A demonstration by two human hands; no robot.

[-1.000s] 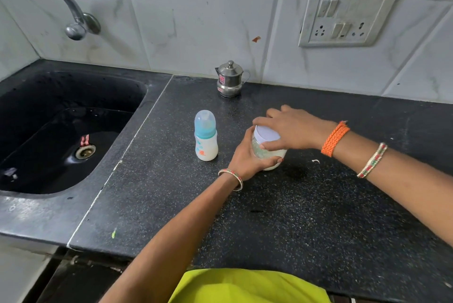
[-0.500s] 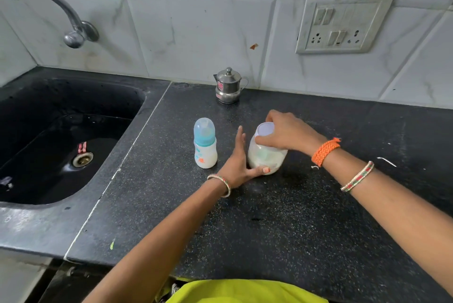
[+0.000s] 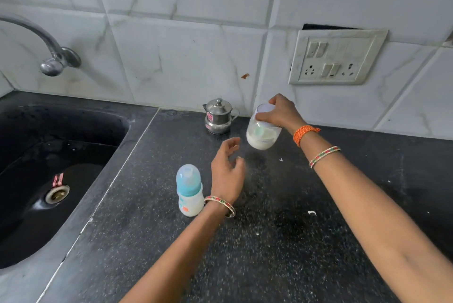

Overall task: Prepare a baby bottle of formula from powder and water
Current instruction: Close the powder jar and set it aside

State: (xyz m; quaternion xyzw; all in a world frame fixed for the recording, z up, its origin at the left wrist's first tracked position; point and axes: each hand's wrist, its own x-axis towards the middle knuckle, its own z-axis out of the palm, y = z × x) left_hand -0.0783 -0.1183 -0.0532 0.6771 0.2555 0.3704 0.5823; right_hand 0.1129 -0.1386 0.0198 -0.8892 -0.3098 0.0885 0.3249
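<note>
Right hand (image 3: 278,112) gripping powder jar (image 3: 263,133) by its lid, lifted clear of counter (image 3: 294,241), tilted. Left hand (image 3: 226,172) empty, fingers loosely spread, beside upright baby bottle (image 3: 189,191).

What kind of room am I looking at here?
Most likely a home kitchen. A dark sink with a metal tap is set into a black speckled counter, the wall behind is tiled, and a baby bottle and a small steel pot stand on the counter.
</note>
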